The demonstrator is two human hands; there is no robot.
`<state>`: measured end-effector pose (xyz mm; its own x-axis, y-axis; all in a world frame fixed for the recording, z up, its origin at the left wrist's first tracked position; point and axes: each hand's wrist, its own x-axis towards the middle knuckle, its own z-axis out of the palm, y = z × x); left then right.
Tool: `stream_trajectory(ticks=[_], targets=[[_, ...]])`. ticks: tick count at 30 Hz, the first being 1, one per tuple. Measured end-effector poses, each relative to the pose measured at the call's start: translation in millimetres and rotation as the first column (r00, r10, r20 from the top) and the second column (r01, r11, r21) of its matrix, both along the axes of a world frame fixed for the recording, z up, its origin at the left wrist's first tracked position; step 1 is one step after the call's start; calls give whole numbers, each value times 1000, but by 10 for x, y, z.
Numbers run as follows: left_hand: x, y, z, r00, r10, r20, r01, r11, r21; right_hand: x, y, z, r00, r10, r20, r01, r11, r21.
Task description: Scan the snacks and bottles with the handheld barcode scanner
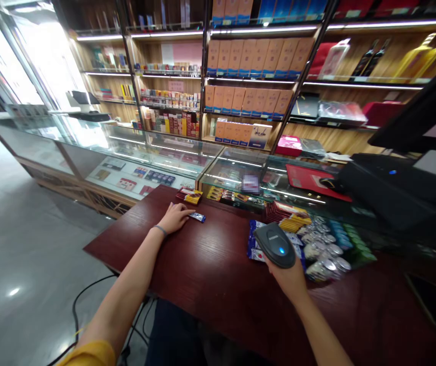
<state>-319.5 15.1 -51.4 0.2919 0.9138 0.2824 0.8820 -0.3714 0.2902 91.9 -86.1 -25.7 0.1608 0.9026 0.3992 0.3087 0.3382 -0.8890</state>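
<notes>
My left hand (176,218) rests on the dark red-brown counter with its fingers curled over one end of a small blue-and-white snack packet (198,217). The packet's other end sticks out to the right and lies flat. Just beyond it is a little stack of red-and-yellow packets (189,195). In my right hand (288,279) is a black barcode scanner (275,245) with a blue light on top; its handle is hidden from view. Below and around the scanner head lie several blue packets (255,239), partly covered by it.
Right of the scanner sit a row of red-and-yellow packets (288,216), several silver-lidded jars (322,251) and green packets (357,244). A glass display case (157,152) runs along the far side. A dark monitor (416,101) hangs over the right. Cables (75,305) trail at lower left.
</notes>
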Motion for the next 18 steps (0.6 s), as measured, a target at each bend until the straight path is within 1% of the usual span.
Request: stream_trajectory(ticks=[2,3,7,9,11,12,13,14,15,17,18], targets=[[-4,-1,27,997,-73,23,73,997,1,-22,-9,2,1000,-1,-2,1,1000,6],[-2,0,39,996,-89,30,89,996,0,-32,-14,5,1000,5,-1,-5,1000,6],[43,-4,78,995,-66,76,67,998,-6,-54,-38,33,1000,22,1,-22,1000,-9],[113,-11,91,983,-50,177,52,999,-7,-54,-48,59,1000,27,6,-27,1000,-13],[227,-20,104,938,-27,345,29,1000,-2,-56,-56,91,999,44,28,-44,999,-16],[299,-27,112,894,-1,449,7,1000,-12,-60,-61,107,997,65,49,-64,998,-18],[378,-36,123,826,36,562,-11,999,-48,-66,-66,122,992,94,80,-93,995,-23],[460,-50,137,733,85,674,-10,993,-114,-75,-72,134,984,130,121,-127,991,-32],[541,-67,153,618,145,773,21,980,-200,-86,-81,141,969,175,172,-169,984,-50],[687,-112,193,369,276,888,166,920,-355,-114,-103,144,927,259,272,-242,966,-94],[747,-137,214,268,332,905,250,883,-398,-128,-116,140,908,283,308,-261,959,-112]])
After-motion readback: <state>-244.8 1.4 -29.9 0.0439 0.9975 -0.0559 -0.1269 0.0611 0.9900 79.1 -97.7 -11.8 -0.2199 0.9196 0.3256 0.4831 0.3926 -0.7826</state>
